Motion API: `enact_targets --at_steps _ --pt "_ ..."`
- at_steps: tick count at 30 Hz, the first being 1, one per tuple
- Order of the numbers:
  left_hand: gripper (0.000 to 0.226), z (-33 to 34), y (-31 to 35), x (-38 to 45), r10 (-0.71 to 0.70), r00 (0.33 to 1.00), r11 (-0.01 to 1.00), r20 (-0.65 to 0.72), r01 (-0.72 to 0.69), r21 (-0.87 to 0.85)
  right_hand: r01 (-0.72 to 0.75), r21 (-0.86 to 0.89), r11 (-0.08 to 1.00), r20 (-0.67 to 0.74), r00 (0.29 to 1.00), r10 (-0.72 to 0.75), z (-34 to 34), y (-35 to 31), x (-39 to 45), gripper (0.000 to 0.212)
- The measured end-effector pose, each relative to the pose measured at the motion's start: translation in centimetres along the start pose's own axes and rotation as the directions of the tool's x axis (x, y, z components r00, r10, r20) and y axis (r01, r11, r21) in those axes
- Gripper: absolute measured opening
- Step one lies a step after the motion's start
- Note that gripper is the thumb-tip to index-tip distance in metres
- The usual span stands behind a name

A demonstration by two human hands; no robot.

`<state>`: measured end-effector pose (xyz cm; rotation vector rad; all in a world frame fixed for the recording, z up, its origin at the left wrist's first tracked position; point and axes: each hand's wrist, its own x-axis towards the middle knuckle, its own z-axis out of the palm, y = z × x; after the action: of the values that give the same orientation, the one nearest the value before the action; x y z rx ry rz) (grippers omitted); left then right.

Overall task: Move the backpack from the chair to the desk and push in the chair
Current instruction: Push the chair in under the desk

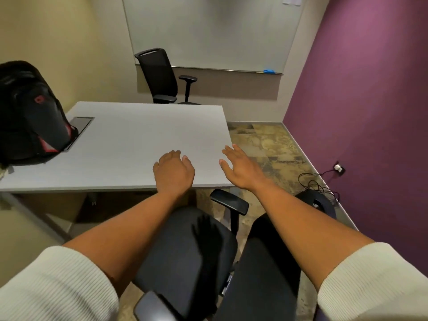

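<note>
Resting on the left end of the desk (143,135), the black backpack (32,112) (red trim on its front) stands upright. Both hands reach out empty: the left hand (173,172) loosely curled, the right hand (240,167) spread wide, above the black chair (192,256), whose seat sits outside the desk edge.

Person wearing cream ribbed-knit sleeves (58,288), both sitting pushed up past elbows; forearms showing bare; left hand (173,172) and right hand (240,169) wearing nothing.
</note>
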<state>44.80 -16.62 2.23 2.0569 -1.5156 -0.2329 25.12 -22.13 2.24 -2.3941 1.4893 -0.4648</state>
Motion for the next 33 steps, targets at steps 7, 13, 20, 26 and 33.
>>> enact_targets --at_steps 7,13,20,26,33 --pt "0.048 1.6 3.6 -1.7 -0.003 1.0 0.997 -0.024 0.004 0.071 0.015 0.04 0.999 -0.002 1.0 -0.015 -1.3 2.7 -0.7 0.055" --pt "0.049 3.4 4.5 -0.5 -0.02 1.0 0.995 -0.021 0.022 0.095 0.033 0.036 0.999 0.003 0.999 -0.033 -1.7 4.2 0.0 0.055" --pt "0.048 5.5 5.6 -0.5 -0.028 0.999 0.991 -0.029 0.032 0.133 0.071 0.037 0.997 0.036 0.997 -0.072 -1.4 7.4 1.5 0.055" --pt "0.049 7.4 8.3 -2.2 -0.154 0.983 0.971 -0.096 0.169 0.17 0.203 0.093 0.975 0.117 0.97 -0.213 -0.4 10.6 2.9 0.055" --pt "0.042 9.8 13.2 -9.3 -0.39 0.881 0.892 -0.267 0.434 0.13 0.392 0.173 0.903 0.252 0.869 -0.426 -0.8 14.8 0.4 0.056"
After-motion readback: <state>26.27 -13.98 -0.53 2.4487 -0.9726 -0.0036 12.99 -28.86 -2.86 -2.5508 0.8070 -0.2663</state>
